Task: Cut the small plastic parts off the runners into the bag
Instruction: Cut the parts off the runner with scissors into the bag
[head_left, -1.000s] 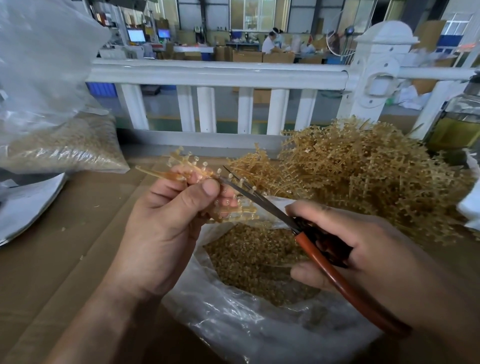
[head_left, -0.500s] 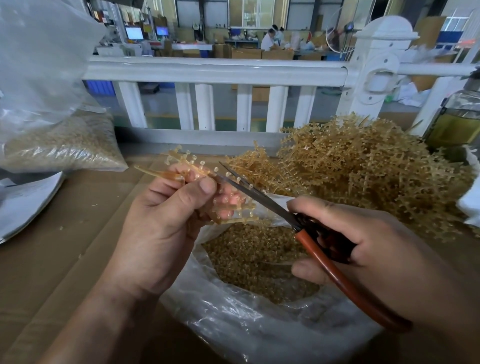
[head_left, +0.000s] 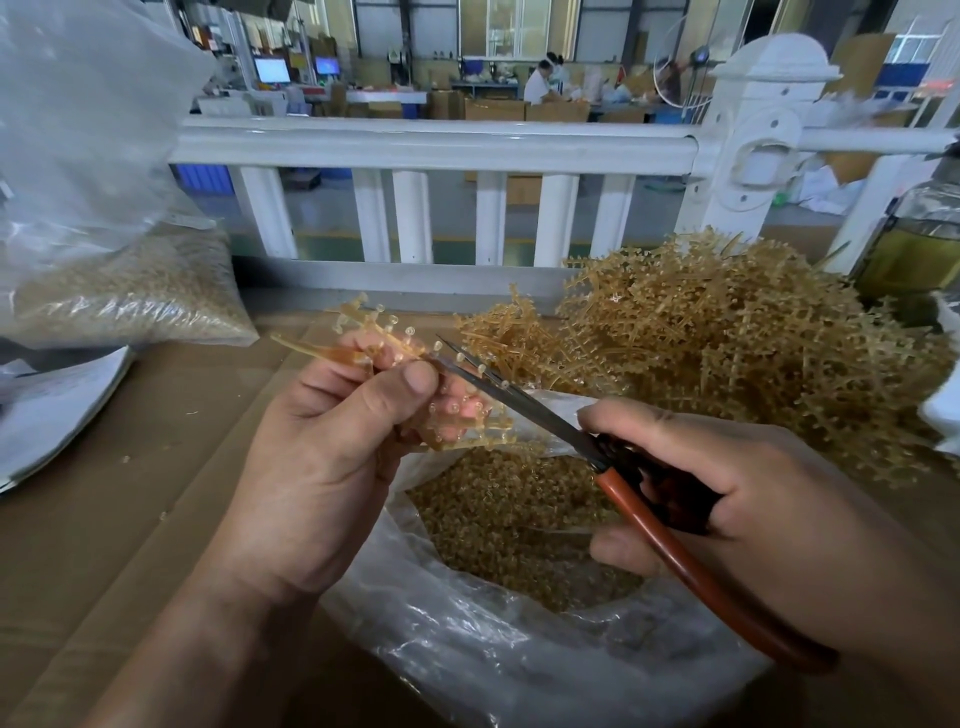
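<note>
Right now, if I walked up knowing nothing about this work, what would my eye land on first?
Dead centre, the left hand grips a tan plastic runner while the right hand holds red-handled scissors against its little parts. Right below them gapes a clear bag of cut parts, and behind it on the right rises a big tangled pile of runners.

Bottle (head_left: 915, 249) and right hand (head_left: 769, 519) partly off-frame.

The runner (head_left: 395, 353) is glossy, translucent amber plastic. The bag (head_left: 519, 660) is thin, wrinkled, shiny clear film. The scissors (head_left: 618, 488) have dark metal blades and smooth red-brown handles; the cardboard (head_left: 130, 493) looks matt.
</note>
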